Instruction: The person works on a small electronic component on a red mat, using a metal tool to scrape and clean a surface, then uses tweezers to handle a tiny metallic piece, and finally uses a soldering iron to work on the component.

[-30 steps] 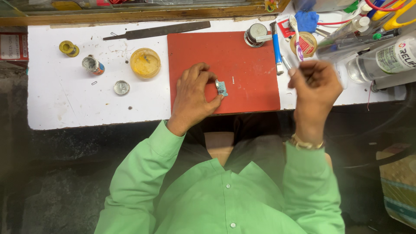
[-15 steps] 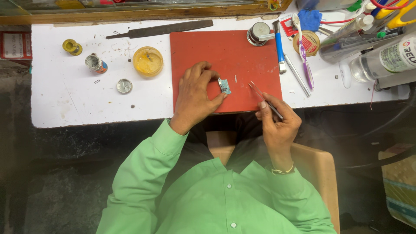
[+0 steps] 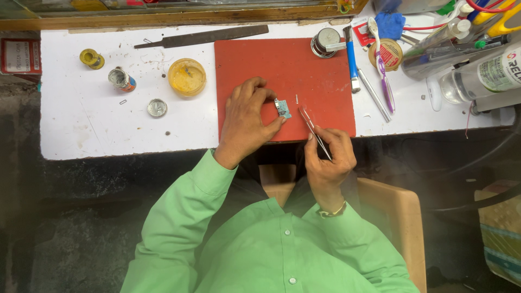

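Observation:
My left hand (image 3: 247,119) rests on a red mat (image 3: 282,65) and pinches a small blue-grey circuit board (image 3: 282,107) between thumb and fingers. My right hand (image 3: 328,157) is at the mat's near edge and grips metal tweezers (image 3: 310,123), whose tips point up-left toward the board, just right of it. A tiny pale part (image 3: 297,99) lies on the mat just above the tweezer tips. Green shirt sleeves cover both arms.
On the white bench (image 3: 87,125): a long metal file (image 3: 201,37), a yellow round tin (image 3: 186,76), a small lid (image 3: 157,107), a solder spool (image 3: 91,58), a small pot (image 3: 120,78), a round metal container (image 3: 324,42), a purple toothbrush (image 3: 383,68), a blue-handled tool (image 3: 351,59), bottles (image 3: 483,73).
My right hand came down from the cluttered right side of the bench with the tweezers and brought their tips close to the board. The left hand stayed on the board.

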